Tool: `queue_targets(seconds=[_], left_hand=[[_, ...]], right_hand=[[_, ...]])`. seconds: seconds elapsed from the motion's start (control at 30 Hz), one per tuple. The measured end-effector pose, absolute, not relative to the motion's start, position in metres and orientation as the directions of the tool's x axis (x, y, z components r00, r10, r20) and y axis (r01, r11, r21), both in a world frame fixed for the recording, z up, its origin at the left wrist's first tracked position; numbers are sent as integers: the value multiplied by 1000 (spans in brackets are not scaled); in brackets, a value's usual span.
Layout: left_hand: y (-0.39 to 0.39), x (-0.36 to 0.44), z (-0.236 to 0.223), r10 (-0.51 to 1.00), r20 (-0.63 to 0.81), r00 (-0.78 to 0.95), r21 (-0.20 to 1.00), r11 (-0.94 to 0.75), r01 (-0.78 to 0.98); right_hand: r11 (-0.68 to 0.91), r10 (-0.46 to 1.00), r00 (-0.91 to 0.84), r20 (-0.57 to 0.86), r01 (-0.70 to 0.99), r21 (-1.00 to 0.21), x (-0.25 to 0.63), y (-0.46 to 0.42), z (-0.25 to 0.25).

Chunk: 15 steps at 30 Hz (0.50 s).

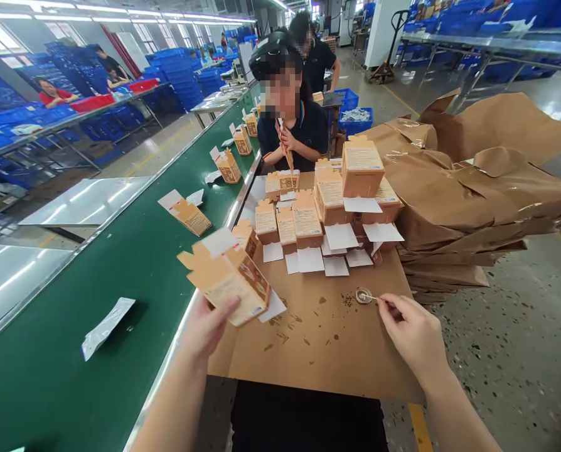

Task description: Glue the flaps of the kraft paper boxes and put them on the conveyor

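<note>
My left hand (209,326) grips a small brown carton (231,282) with its top flaps open and a white leaflet sticking out, held over the edge between the green belt and the brown work board (318,339). My right hand (412,333) pinches a thin stick (372,298) whose tip rests in a small round metal dish (363,295) on the board. Beyond them stand several open brown cartons (304,220) with white leaflets (339,251) laid in front.
A green conveyor belt (120,301) runs along the left, carrying several cartons (191,215) and a white sachet (105,326). A stack of brown paper sheets (473,194) lies at the right. A seated person (287,119) faces me across the board; other people work further back.
</note>
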<state>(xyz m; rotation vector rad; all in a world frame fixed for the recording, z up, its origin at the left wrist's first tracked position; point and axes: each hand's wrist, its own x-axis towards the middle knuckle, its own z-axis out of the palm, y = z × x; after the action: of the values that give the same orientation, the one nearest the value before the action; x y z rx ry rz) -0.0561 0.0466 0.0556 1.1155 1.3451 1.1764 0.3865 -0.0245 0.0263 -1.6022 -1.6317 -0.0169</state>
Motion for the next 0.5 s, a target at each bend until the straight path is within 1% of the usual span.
queue_targets(seconds=[0.07, 0.17, 0.23, 0.27, 0.37, 0.5], left_hand=[[30, -35, 28, 983, -174, -63, 983, 177, 41], [29, -12, 5, 971, -234, -45, 969, 237, 65], [36, -4, 2, 967, -255, -26, 966, 256, 46], [39, -2, 3, 965, -261, -19, 965, 261, 27], [43, 1, 9, 964, -266, -9, 963, 266, -33], [39, 4, 13, 965, -262, 1, 962, 261, -85]], right_hand=[[198, 808, 184, 560, 810, -552, 383, -30, 32], [255, 814, 214, 541, 704, -663, 358, -43, 39], [313, 855, 162, 493, 598, -738, 331, -48, 37], [336, 880, 103, 464, 554, -761, 316, -49, 34], [358, 907, 6, 421, 515, -779, 273, -43, 17], [378, 911, -58, 408, 509, -773, 247, -29, -2]])
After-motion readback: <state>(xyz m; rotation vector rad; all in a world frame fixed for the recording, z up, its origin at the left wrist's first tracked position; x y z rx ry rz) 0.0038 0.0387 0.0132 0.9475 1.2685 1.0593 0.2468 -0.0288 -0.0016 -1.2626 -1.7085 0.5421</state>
